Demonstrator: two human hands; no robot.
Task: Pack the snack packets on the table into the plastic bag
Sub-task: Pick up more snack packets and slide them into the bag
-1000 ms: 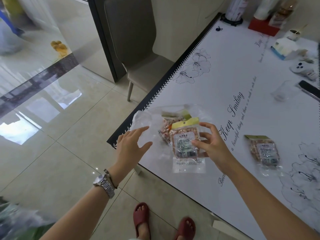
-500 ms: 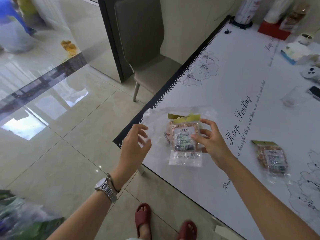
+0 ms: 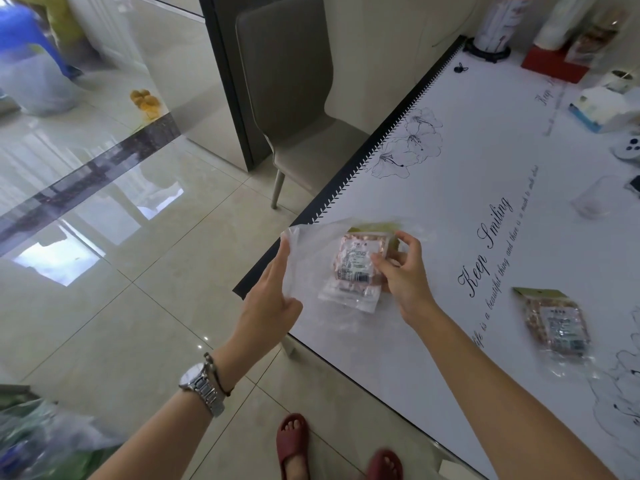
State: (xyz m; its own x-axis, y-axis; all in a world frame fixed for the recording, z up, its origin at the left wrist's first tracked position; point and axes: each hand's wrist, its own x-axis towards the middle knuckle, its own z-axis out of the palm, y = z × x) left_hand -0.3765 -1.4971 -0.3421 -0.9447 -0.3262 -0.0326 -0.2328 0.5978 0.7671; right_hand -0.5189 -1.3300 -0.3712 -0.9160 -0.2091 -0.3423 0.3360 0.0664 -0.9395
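Note:
A clear plastic bag (image 3: 308,251) lies at the near corner of the white table (image 3: 450,209). My left hand (image 3: 273,299) grips the bag's left edge and lifts it. My right hand (image 3: 401,271) pinches a snack packet (image 3: 356,265) with pink contents and a white label, most of it inside the bag's mouth and its clear bottom end sticking out. Another packet's yellow-green header (image 3: 374,226) shows inside the bag behind it. One more snack packet (image 3: 550,323) lies flat on the table to the right, apart from both hands.
A grey chair (image 3: 294,98) stands at the table's left side. A clear cup (image 3: 595,199), a tissue box (image 3: 595,109), a red box (image 3: 554,65) and other small items crowd the far right. Tiled floor lies left of the table edge.
My right hand has pushed the held packet farther into the bag. My left hand has moved from hovering open to gripping and lifting the bag's left edge.

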